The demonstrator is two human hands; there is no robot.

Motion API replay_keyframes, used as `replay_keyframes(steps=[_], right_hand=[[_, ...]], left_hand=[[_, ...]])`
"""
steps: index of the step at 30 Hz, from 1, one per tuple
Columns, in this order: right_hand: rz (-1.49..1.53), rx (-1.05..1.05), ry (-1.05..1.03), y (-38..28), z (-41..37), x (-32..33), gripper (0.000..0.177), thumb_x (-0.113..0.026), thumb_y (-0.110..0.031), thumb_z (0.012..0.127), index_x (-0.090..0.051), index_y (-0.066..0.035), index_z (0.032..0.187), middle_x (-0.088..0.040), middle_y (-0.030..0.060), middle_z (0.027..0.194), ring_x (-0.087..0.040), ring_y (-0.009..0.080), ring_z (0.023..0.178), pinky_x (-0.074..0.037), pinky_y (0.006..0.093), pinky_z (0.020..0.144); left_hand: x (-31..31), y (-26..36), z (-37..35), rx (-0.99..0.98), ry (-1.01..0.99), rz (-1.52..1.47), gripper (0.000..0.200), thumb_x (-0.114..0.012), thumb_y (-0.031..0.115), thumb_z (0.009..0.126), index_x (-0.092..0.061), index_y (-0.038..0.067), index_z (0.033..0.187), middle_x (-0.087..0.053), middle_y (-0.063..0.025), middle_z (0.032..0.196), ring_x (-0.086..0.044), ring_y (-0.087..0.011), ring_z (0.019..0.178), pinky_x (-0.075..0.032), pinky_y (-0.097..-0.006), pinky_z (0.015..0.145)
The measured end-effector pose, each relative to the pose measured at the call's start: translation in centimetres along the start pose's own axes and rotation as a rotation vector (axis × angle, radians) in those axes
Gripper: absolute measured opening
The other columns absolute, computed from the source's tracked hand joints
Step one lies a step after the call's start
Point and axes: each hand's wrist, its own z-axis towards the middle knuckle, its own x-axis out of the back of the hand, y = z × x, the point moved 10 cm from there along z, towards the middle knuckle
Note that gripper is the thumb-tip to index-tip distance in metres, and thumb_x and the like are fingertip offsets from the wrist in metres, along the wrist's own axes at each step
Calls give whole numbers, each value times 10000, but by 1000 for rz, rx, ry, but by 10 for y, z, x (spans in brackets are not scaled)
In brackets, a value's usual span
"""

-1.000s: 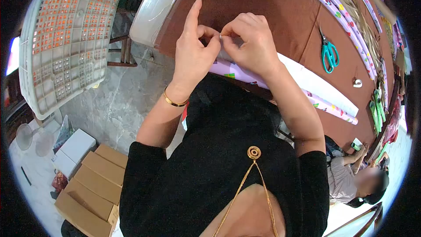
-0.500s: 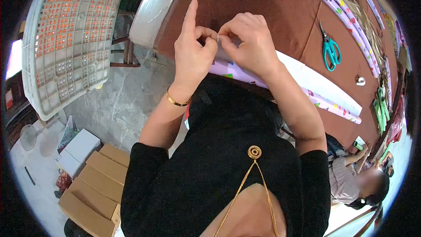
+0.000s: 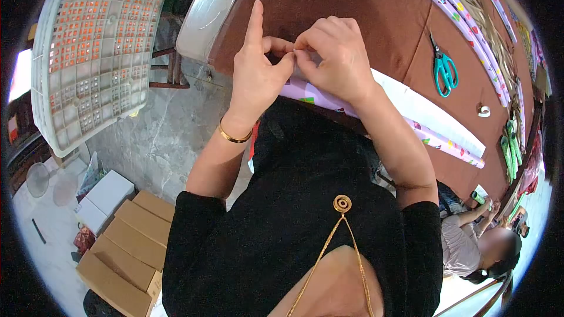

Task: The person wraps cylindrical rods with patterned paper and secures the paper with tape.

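Note:
My left hand (image 3: 257, 73) is raised over the near edge of the brown-covered table, index finger pointing up, thumb and another finger pinched. My right hand (image 3: 338, 56) is closed in a pinch too, its fingertips meeting those of my left hand. Anything between them is too small to make out. Just below the hands lies a lilac patterned paper (image 3: 317, 97), partly rolled, its white underside (image 3: 411, 101) showing along the right forearm.
Teal-handled scissors (image 3: 445, 73) and a small tape roll (image 3: 483, 111) lie to the right. Green-handled tools (image 3: 510, 151) and long lilac strips (image 3: 464, 20) are farther right. A co-worker (image 3: 470, 240) sits at lower right. A plastic crate (image 3: 97, 58) and cardboard boxes (image 3: 132, 235) stand left.
Both hands stay pinched together at nearly the same spot. My left wrist has shifted slightly left, and the view has moved a little.

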Motion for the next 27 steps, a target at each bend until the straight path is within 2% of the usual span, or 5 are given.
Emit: replay_keyframes(steps=[8, 16, 19, 27], right_hand=[[-43, 17, -23, -2, 3, -7, 133, -697, -67, 639, -607, -104, 730, -554, 34, 706, -563, 255, 723, -414, 387, 721], [-58, -74, -36, 12, 0, -3, 141, -688, -73, 651, -580, -95, 740, -552, 49, 714, -559, 260, 724, -403, 384, 723], [38, -49, -32, 5, 1, -1, 141, -692, -73, 656, -586, -97, 745, -555, 46, 718, -564, 255, 724, -404, 384, 724], [-18, -22, -19, 0, 2, -7, 138, -698, -83, 652, -596, -100, 745, -559, 38, 713, -570, 249, 730, -409, 377, 731]], left_hand=[[1, 7, -2, -51, 6, 43, 904, -708, 55, 805, -208, 29, 1557, -732, -115, 854, -691, -183, 743, -520, -295, 686], [3, 4, -1, -32, 34, 16, 859, -689, 51, 822, -228, 6, 1545, -731, -117, 842, -676, -184, 709, -517, -299, 666], [5, 7, -2, -46, 37, 52, 853, -682, 45, 822, -230, 2, 1544, -735, -119, 850, -678, -184, 708, -519, -302, 665], [5, 4, -3, -19, 32, 43, 850, -692, 48, 816, -250, 13, 1541, -744, -134, 869, -679, -198, 695, -521, -306, 670]])
